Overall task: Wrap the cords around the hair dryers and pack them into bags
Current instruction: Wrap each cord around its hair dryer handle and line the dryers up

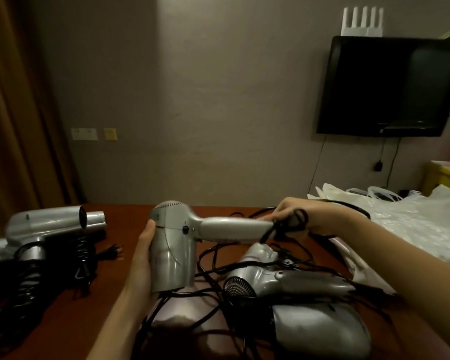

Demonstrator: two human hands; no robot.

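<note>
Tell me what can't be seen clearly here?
- Head view: cord at the right hand is motion-blurred; number of loops unclear.
- Left hand fingers hidden behind the held hair dryer.
- Dryers at the left are cut off by the edge.
- Bags: contents not discernible.

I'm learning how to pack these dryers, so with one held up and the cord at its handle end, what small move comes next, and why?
Probably carry the cord in the right hand around the handle of the held dryer for one turn. The left hand grips the barrel, and few loops show at the handle end.
</note>
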